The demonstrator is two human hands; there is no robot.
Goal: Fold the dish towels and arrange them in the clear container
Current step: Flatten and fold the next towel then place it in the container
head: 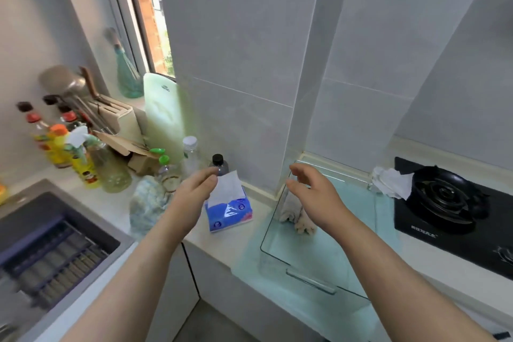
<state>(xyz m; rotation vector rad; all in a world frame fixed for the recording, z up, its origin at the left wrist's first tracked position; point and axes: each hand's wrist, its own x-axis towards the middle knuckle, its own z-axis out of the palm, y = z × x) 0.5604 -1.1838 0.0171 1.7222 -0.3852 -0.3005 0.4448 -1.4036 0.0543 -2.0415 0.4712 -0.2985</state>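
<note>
A clear container (311, 275) stands on the counter between the tissue pack and the stove. Inside it, at its far left corner, lies a cream dish towel (291, 209), partly hidden by my right hand. A blue-and-white patterned towel (145, 204) sits bunched on the counter left of my left forearm. My left hand (191, 197) hovers over a blue tissue pack (229, 212), fingertips at the white tissue sticking out of it; whether they pinch it I cannot tell. My right hand (313, 191) is above the container with fingers spread and nothing in it.
A black gas stove (455, 211) is at the right with crumpled white paper (391, 182) beside it. A sink with a dark rack (52, 253) lies at the left. Bottles (83, 166), a knife block (116, 116) and a green cutting board (163, 116) crowd the back left.
</note>
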